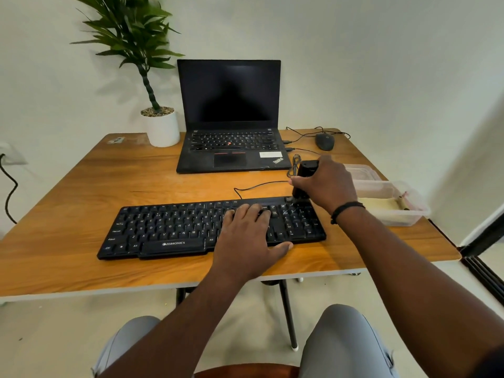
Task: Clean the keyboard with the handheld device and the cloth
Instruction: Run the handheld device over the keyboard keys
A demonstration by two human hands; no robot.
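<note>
The black, corded, full-size plastic keyboard (191,227) lies flat near the front edge of the wooden tabletop (81,186). The left hand (249,236) is spread flat across its right-centre keys, steadying it. The right hand (324,184) is curled around the small black handheld device (305,170), whose tip is set at the keyboard's upper right corner. The keyboard is judged light, rigid and liable to slide; bracing by the frame edges is advised. No cloth is clearly identifiable.
</note>
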